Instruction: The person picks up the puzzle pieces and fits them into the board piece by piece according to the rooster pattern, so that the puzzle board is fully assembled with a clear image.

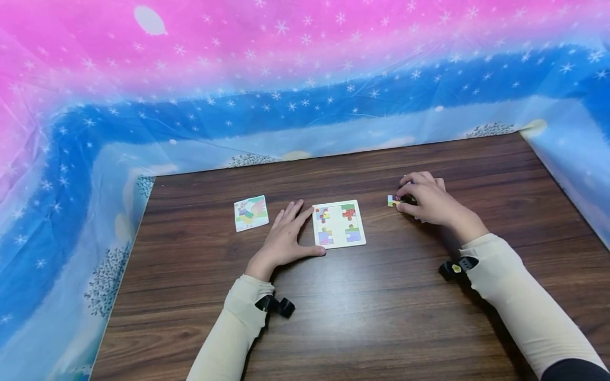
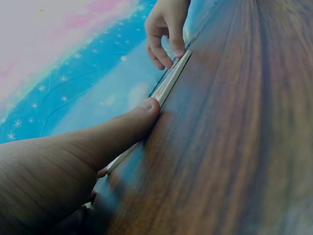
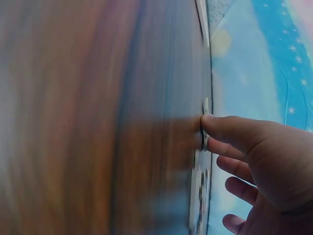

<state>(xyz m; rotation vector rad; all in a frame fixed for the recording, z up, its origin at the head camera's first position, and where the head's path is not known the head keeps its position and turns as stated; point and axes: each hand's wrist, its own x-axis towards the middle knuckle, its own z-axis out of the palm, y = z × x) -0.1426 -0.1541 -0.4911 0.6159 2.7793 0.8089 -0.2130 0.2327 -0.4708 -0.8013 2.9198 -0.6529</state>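
A square puzzle board (image 1: 337, 225) with a pale frame lies on the table, a jigsaw piece in each corner. My left hand (image 1: 285, 238) rests spread at its left side, the index fingertip near the upper left corner and the thumb touching the near edge. In the left wrist view this thumb (image 2: 142, 115) lies against the board's thin edge. To the right of the board, my right hand (image 1: 429, 198) bends over some loose puzzle pieces, partly hidden beneath it. Its thumb and index finger pinch a thin puzzle piece (image 3: 206, 105), seen edge-on in the right wrist view.
A square picture card (image 1: 251, 213) lies left of the board. The dark wooden table (image 1: 352, 317) ends at a pink and blue snowflake cloth (image 1: 295, 95) along the back and both sides. Dark devices are strapped at both wrists.
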